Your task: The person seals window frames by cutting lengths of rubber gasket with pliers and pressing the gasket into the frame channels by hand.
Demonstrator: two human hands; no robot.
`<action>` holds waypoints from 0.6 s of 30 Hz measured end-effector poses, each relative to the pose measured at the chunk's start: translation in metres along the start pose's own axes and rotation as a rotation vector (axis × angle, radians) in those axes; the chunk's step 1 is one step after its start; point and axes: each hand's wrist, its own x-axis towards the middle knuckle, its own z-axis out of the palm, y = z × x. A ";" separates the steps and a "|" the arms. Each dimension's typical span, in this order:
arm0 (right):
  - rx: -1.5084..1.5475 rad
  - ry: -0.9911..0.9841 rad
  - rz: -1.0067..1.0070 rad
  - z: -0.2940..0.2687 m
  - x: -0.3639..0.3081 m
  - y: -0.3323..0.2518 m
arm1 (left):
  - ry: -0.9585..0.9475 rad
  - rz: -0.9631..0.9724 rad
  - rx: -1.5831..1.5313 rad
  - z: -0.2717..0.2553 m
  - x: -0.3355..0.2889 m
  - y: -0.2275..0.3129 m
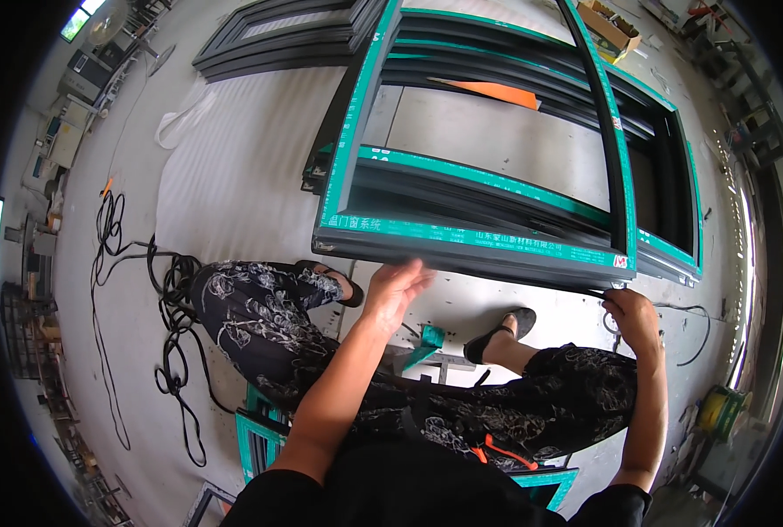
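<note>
In front of me stands a dark window frame (475, 235) faced with green printed film. My left hand (400, 288) is just below its near edge, fingers stretched out and slightly blurred, with nothing visible in it. A thin black strip (541, 283), rubbery in look, runs along the underside of that edge. At the near right corner, my right hand (635, 318) is closed on the strip's right part, thumb and fingers pinched together. Pliers with orange-red handles (507, 452) lie at my lap.
More green-filmed frames (686, 193) lie behind and to the right. Dark frames (286, 39) are stacked far left on white sheeting (242, 158). Black cord-like loops (176, 299) spread over the floor left of my leg. A green film scrap (427, 345) is between my feet. A cardboard box (609, 28) stands far back.
</note>
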 end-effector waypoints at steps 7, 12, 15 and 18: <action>0.084 -0.043 0.110 0.003 0.002 0.003 | -0.014 -0.155 -0.037 0.021 -0.005 -0.002; 0.212 0.019 0.110 0.008 0.001 0.007 | -0.042 -0.025 0.058 0.017 0.003 -0.013; 0.286 -0.035 0.154 0.008 0.000 0.014 | -0.026 -0.129 -0.037 0.029 -0.005 -0.010; 0.397 -0.105 0.209 0.013 0.002 0.026 | -0.099 -0.089 -0.008 0.033 0.008 -0.024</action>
